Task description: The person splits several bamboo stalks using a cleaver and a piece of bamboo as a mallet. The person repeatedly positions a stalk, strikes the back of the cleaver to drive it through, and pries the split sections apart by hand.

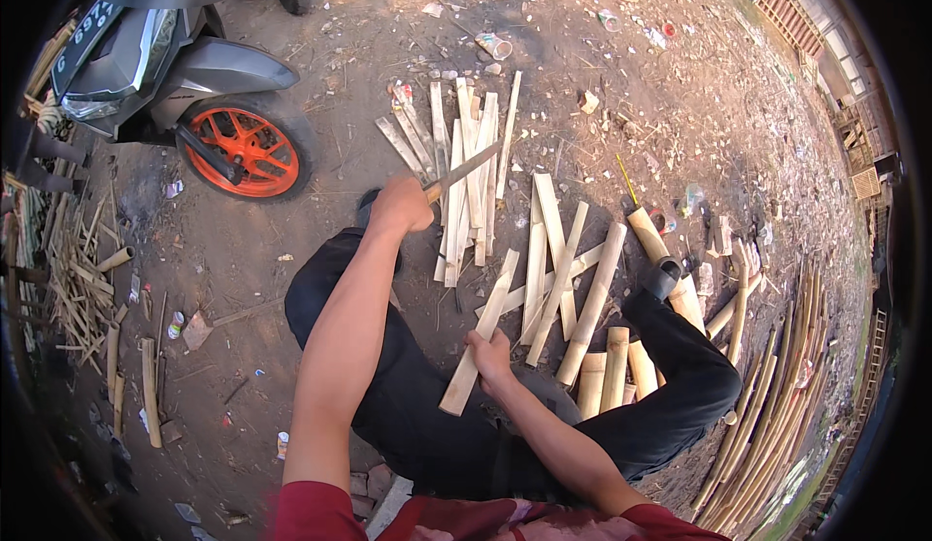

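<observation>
My left hand (403, 206) is stretched forward, wrapped round the wooden handle of a long knife (471, 164). Its blade points up and to the right, over a spread of split bamboo slats (454, 201) lying on the dirt. Closer to my body, my right hand (490, 355) grips a flat bamboo slat (499, 294) around its middle. That slat is tilted, its far end leaning right and its lower end above my dark trousers. Knife and held slat are apart. More loose slats (553, 216) lie just right of it.
Thick bamboo pieces (614, 366) stand by my right leg, and a bamboo pole (649, 235) lies under that foot. Long bamboo poles (777, 395) are stacked at far right. A motorcycle (175, 85) with an orange wheel is parked at upper left. Bamboo scraps (83, 279) litter the left side.
</observation>
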A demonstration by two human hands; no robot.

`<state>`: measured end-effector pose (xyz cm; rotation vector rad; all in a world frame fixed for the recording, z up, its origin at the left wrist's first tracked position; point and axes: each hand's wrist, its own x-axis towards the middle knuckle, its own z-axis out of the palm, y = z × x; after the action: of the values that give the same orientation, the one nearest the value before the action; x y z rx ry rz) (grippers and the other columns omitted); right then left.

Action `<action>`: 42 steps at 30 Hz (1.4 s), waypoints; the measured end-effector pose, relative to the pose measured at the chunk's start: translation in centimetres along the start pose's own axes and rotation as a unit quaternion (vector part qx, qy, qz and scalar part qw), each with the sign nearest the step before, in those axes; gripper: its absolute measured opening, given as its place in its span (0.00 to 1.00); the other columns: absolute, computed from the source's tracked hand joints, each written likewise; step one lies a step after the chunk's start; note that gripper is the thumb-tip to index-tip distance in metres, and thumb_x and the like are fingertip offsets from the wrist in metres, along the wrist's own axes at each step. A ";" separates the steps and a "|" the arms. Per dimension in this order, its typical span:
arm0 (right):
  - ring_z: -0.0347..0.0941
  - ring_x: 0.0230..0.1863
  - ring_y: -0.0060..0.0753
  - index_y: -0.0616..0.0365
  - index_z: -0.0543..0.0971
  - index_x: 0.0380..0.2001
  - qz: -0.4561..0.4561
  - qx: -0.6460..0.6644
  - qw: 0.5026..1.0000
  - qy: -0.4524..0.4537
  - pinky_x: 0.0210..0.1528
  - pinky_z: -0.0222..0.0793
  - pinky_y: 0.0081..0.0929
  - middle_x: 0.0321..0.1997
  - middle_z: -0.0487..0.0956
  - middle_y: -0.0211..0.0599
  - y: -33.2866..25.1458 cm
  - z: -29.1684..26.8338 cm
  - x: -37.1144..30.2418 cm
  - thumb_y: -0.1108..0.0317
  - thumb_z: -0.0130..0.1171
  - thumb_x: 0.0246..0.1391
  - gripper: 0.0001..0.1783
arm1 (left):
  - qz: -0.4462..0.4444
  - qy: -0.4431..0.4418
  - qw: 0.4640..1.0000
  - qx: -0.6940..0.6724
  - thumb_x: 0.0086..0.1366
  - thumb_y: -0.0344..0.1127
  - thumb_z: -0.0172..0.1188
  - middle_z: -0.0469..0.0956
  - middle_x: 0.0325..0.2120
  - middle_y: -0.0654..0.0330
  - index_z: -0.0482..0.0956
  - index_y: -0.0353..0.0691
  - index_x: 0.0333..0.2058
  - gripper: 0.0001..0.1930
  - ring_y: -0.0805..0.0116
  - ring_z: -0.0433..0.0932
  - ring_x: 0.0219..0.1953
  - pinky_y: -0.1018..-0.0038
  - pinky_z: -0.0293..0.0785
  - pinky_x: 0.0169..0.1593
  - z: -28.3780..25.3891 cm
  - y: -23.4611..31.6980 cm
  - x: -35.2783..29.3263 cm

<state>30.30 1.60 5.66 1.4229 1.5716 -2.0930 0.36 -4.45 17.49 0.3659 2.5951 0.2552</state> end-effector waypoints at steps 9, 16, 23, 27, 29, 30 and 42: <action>0.72 0.62 0.57 0.76 0.59 0.69 -0.040 -0.195 0.962 0.184 0.64 0.69 0.47 0.65 0.71 0.64 -5.8 -9.0 19.7 0.34 0.62 0.58 0.57 | 0.004 0.081 0.991 -0.107 0.57 0.29 0.64 0.83 0.45 0.38 0.84 0.31 0.46 0.17 0.40 0.82 0.51 0.52 0.79 0.55 -3.7 4.5 0.5; 0.71 0.64 0.67 0.75 0.59 0.60 0.099 -0.428 0.891 0.115 0.67 0.67 0.51 0.58 0.72 0.77 12.1 -16.3 20.2 0.58 0.70 0.51 0.44 | -0.030 0.044 0.998 -0.044 0.58 0.28 0.63 0.84 0.43 0.40 0.84 0.33 0.45 0.15 0.41 0.83 0.49 0.51 0.79 0.54 -3.9 4.1 0.7; 0.74 0.56 0.72 0.73 0.70 0.50 -0.124 -0.272 0.915 0.271 0.60 0.69 0.54 0.52 0.76 0.70 9.0 -13.5 16.9 0.75 0.61 0.49 0.24 | 0.020 0.154 0.986 -0.060 0.54 0.29 0.61 0.83 0.38 0.37 0.83 0.34 0.41 0.15 0.35 0.81 0.47 0.49 0.76 0.53 -3.9 5.6 1.0; 0.76 0.58 0.62 0.74 0.71 0.58 -0.093 -0.137 0.986 0.029 0.63 0.70 0.47 0.55 0.78 0.65 -2.6 -7.9 15.8 0.63 0.71 0.52 0.36 | 0.009 0.135 0.989 -0.055 0.55 0.29 0.62 0.84 0.39 0.38 0.83 0.34 0.41 0.14 0.36 0.81 0.47 0.49 0.76 0.52 -4.4 6.9 0.8; 0.76 0.59 0.60 0.72 0.74 0.56 -0.138 -0.052 0.987 0.067 0.64 0.71 0.46 0.57 0.78 0.63 -4.3 -6.4 17.9 0.56 0.73 0.51 0.37 | 0.015 0.123 0.990 -0.071 0.55 0.29 0.65 0.83 0.41 0.38 0.83 0.33 0.44 0.16 0.38 0.81 0.49 0.50 0.76 0.53 -4.6 7.9 0.6; 0.76 0.60 0.60 0.71 0.73 0.57 -0.144 -0.127 0.977 0.094 0.64 0.70 0.46 0.58 0.78 0.63 -4.1 -6.7 19.2 0.56 0.73 0.52 0.37 | 0.028 0.137 0.987 -0.074 0.56 0.29 0.65 0.84 0.38 0.40 0.83 0.33 0.42 0.14 0.39 0.82 0.46 0.52 0.76 0.50 -4.5 7.6 0.5; 0.73 0.61 0.70 0.73 0.64 0.62 -0.120 -0.507 0.838 0.161 0.65 0.71 0.54 0.59 0.74 0.71 -3.2 -17.9 37.7 0.55 0.74 0.45 0.48 | 0.027 0.131 0.976 -0.173 0.59 0.31 0.68 0.77 0.20 0.57 0.79 0.33 0.31 0.08 0.66 0.74 0.24 0.66 0.69 0.33 -4.6 8.3 1.0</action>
<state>18.58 32.16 -20.48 1.1789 2.5002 -0.7324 -1.06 3.15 23.06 0.2911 2.7256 0.8098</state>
